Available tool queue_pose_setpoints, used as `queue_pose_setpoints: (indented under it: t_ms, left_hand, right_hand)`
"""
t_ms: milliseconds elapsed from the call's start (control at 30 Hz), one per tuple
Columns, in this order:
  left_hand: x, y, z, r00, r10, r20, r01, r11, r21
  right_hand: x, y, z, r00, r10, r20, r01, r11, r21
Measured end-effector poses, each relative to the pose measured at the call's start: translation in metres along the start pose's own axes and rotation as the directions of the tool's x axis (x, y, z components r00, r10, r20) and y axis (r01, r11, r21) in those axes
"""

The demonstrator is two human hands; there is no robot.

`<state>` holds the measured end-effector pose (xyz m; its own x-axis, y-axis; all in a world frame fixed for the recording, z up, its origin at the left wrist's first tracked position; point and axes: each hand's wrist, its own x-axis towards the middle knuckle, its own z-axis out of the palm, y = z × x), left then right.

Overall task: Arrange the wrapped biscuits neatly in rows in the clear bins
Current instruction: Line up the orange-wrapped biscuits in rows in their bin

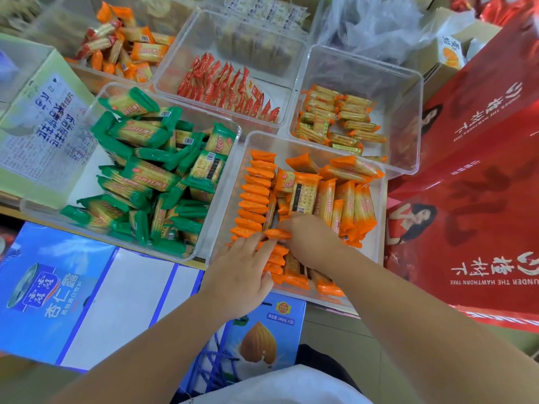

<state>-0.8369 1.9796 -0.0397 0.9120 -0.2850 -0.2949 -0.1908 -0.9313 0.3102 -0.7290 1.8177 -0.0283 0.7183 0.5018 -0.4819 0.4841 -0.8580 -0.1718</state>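
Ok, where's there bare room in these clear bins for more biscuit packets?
Most room: the far half of the clear plastic bin, behind its small yellow-wrapped packets. Also the bare floor strip left of the green-wrapped packets, inside their clear bin. Crowded: the orange-wrapped packets around the left hand and right hand.

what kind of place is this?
Probably a small shop or stockroom: clear bins of loose wrapped biscuits sorted by colour, almond-drink cartons below them, red gift boxes on the right.
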Motion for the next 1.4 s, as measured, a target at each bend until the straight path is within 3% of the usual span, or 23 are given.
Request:
queue_pose_setpoints:
  t_ms: [200, 300, 367, 467, 933, 1200, 1400]
  left_hand:
    - [0.002, 0.001, 0.003, 1.000, -0.018, -0.004, 0.018, 1.000, -0.012]
    - [0.005, -0.002, 0.005, 0.999, 0.014, 0.029, -0.014, 1.000, 0.022]
    - [0.006, -0.003, 0.006, 0.999, 0.018, 0.034, -0.019, 0.999, 0.029]
    - [0.006, -0.003, 0.007, 0.999, 0.019, 0.038, -0.020, 0.999, 0.030]
    - [0.004, -0.002, 0.004, 0.999, 0.017, 0.033, -0.017, 1.000, 0.006]
    - [0.004, -0.001, 0.005, 0.999, 0.014, 0.039, -0.014, 1.000, 0.008]
    - [0.004, 0.000, 0.003, 0.998, 0.014, 0.053, -0.016, 0.999, 0.030]
  right_hand:
    - [0.001, 0.001, -0.009, 0.977, -0.099, 0.189, 0.077, 0.990, 0.120]
    - [0.013, 0.008, -0.022, 0.989, -0.140, 0.044, 0.132, 0.980, 0.151]
    - [0.025, 0.009, -0.026, 0.975, -0.197, -0.100, 0.195, 0.980, -0.028]
    - [0.039, 0.004, -0.023, 0.961, -0.267, -0.075, 0.232, 0.922, -0.309]
    - [0.056, 0.010, -0.005, 0.968, -0.246, -0.049, 0.186, 0.834, -0.519]
    - [0.044, 0.011, 0.000, 0.945, -0.282, -0.164, 0.163, 0.842, -0.514]
    - [0.038, 0.012, -0.017, 0.936, -0.314, -0.160, 0.241, 0.901, -0.362]
